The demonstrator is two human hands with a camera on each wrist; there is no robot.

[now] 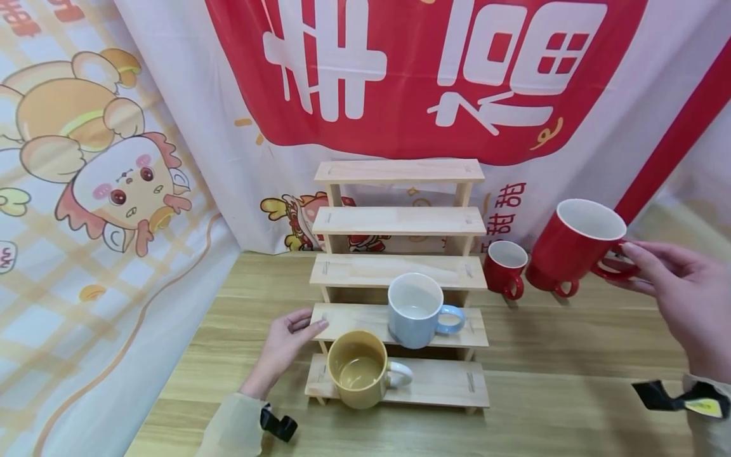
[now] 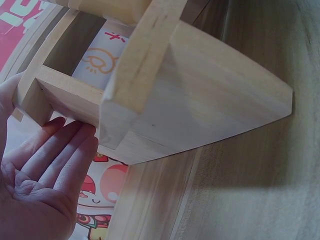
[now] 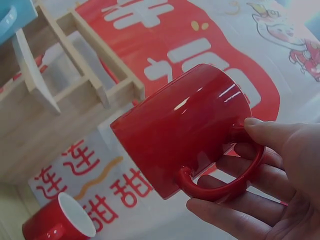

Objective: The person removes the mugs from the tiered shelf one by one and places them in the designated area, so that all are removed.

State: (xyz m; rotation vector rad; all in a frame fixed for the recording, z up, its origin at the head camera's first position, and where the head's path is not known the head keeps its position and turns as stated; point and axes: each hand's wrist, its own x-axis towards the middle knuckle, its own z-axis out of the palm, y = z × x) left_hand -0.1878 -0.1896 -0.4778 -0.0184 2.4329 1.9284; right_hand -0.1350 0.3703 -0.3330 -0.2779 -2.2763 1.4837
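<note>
A person's two hands with mugs and a stepped stand. The right hand [image 1: 676, 285] grips the large red mug [image 1: 577, 244] by its handle, thumb on one side and fingers curled through and behind the loop (best seen in the right wrist view). This mug is held in the air to the right of the wooden rack [image 1: 400, 219], its white-lined mouth facing up. In the head view it partly covers a second red mug [image 1: 542, 278], whose handle shows below it; just beside that, at the rack's right side, stands a small red mug [image 1: 497, 273], upright on the wood-grained tabletop [image 1: 571, 355]. The left hand [image 1: 288, 339] holds the left end of the second step from the bottom, thumb on top and fingers extended beneath. The rack has five steps: a light blue mug [image 1: 415, 317] stands upright on that same second step, right of its middle, and a yellow mug [image 1: 358, 374] with a pale handle stands on the lowest, towards the left; both handles point right. Behind the rack hangs a cloth backdrop [image 1: 411, 136], red and white with large white characters.
</note>
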